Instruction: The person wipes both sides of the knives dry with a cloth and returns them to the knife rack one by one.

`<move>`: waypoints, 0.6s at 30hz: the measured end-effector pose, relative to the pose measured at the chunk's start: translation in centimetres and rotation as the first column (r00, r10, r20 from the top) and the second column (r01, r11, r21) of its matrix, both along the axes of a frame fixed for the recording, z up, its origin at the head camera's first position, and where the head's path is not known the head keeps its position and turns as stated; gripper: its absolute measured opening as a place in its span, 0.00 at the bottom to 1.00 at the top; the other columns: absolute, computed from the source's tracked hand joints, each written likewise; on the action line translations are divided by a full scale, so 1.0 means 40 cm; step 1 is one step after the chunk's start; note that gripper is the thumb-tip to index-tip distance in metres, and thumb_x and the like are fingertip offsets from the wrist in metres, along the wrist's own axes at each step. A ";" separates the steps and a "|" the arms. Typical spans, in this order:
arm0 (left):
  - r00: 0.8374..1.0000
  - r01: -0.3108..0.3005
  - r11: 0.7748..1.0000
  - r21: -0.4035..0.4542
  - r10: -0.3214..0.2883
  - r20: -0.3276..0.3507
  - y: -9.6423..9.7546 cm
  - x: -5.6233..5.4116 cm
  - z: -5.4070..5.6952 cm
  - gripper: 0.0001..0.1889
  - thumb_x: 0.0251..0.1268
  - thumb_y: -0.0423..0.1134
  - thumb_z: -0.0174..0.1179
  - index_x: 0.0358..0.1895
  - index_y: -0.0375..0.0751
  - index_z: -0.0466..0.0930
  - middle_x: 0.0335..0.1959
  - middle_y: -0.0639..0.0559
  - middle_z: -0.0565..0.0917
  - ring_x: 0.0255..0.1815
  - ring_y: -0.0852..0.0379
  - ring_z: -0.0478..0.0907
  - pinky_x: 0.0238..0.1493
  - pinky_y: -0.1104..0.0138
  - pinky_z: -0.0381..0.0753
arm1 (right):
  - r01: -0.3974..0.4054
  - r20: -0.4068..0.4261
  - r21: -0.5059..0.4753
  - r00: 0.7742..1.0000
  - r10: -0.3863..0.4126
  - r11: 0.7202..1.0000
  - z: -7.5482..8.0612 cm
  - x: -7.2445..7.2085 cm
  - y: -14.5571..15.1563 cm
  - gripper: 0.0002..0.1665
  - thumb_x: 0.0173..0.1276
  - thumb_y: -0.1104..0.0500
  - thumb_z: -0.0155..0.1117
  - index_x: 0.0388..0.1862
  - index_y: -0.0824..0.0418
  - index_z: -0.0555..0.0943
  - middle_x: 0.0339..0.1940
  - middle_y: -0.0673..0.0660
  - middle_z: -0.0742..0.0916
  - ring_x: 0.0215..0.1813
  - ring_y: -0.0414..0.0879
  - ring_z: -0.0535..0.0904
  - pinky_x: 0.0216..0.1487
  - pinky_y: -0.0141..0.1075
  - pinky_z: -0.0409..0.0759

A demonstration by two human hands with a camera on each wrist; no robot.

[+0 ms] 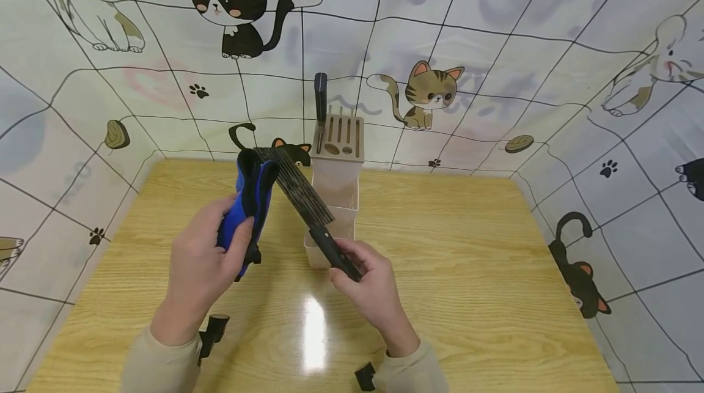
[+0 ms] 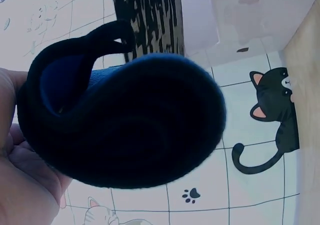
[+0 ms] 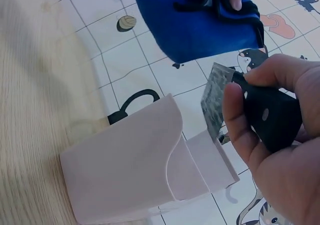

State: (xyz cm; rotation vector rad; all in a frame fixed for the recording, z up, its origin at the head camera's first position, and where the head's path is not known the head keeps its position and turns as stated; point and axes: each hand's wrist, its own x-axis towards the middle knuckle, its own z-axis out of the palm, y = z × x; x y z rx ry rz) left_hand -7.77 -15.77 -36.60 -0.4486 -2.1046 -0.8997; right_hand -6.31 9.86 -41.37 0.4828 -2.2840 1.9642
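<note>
My left hand (image 1: pixel 198 261) grips a folded blue cloth (image 1: pixel 233 219) with black edging, held up above the table. Seen from the left wrist, the cloth (image 2: pixel 125 135) bulges in a thick, dark rolled fold. A broad kitchen knife (image 1: pixel 299 188) with a dark streaked blade is in my right hand (image 1: pixel 371 286), which holds it by its black handle (image 3: pixel 267 115). The blade slants up and left, its far end beside the cloth; whether they touch, I cannot tell. Behind the blade stands a pale pink knife holder (image 1: pixel 335 170) with slots in its top.
Another knife's black handle (image 1: pixel 321 96) sticks up from the holder's back left slot. The wooden table (image 1: pixel 440 258) meets walls covered with a cat-print sheet (image 1: pixel 341 32) at the back and sides. Black straps (image 1: pixel 213 335) show at both wrists.
</note>
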 end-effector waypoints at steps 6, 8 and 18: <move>1.000 -0.008 1.000 -0.002 0.008 -0.016 -0.005 0.006 0.016 0.18 0.64 0.35 0.64 0.53 0.26 0.82 0.44 0.36 0.88 0.36 0.41 0.86 0.43 0.71 0.82 | 0.122 -0.035 0.054 0.992 -0.121 0.991 -0.004 -0.004 0.004 0.24 0.55 0.73 0.74 0.52 0.62 0.89 0.45 0.56 0.90 0.42 0.46 0.84 0.45 0.32 0.84; 0.999 0.000 1.000 -0.011 0.000 -0.032 -0.005 0.006 0.022 0.19 0.68 0.39 0.62 0.53 0.25 0.82 0.46 0.36 0.88 0.37 0.41 0.86 0.51 0.80 0.78 | 0.130 -0.060 0.065 0.990 -0.126 0.989 -0.006 -0.005 0.006 0.23 0.55 0.72 0.75 0.51 0.60 0.89 0.45 0.55 0.90 0.43 0.46 0.84 0.46 0.32 0.83; 0.992 -0.012 0.998 -0.066 0.003 -0.122 -0.001 0.010 0.055 0.21 0.73 0.44 0.56 0.46 0.22 0.81 0.50 0.33 0.87 0.43 0.35 0.87 0.66 0.79 0.73 | 0.156 -0.242 0.132 0.963 -0.120 0.979 -0.028 -0.006 -0.001 0.21 0.57 0.72 0.73 0.50 0.61 0.88 0.42 0.55 0.88 0.41 0.46 0.82 0.40 0.32 0.83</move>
